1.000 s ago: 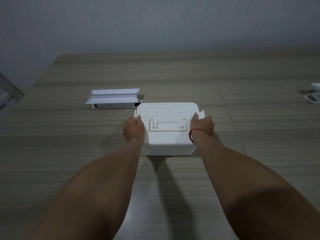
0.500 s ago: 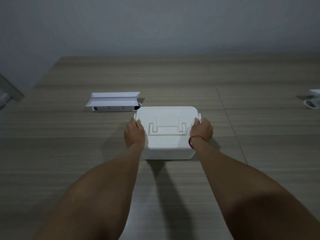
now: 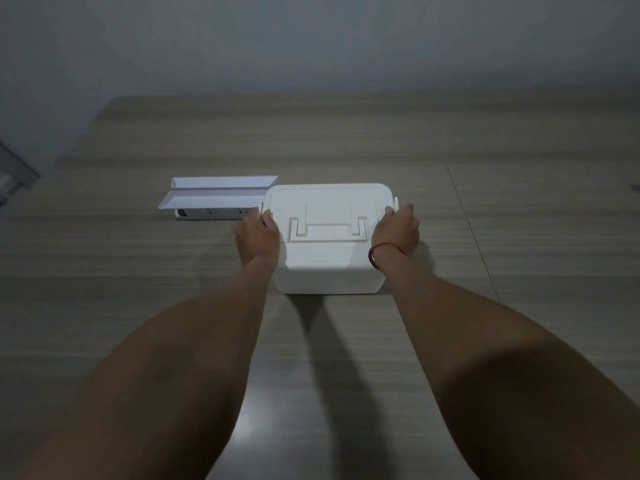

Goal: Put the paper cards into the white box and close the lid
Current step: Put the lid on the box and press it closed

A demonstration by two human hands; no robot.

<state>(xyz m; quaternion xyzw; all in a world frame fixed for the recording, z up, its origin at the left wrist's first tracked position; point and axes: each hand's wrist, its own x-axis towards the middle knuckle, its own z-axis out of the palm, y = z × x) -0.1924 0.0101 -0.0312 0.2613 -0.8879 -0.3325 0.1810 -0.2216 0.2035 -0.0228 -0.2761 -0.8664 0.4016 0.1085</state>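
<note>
Indoors, a left hand and right hand press against a lidded white box on a wooden bench, fingers clamped on its sides.

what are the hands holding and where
Both grip the white box at its lid's side clips: left hand on the left, right hand on the right.

A wide wood-grain laminate table with grey-brown streaks carries a white plastic box with rounded corners, its lid on, near the middle. Just beside the box's far left corner lies a long white power strip topped by folded white paper trays.
</note>
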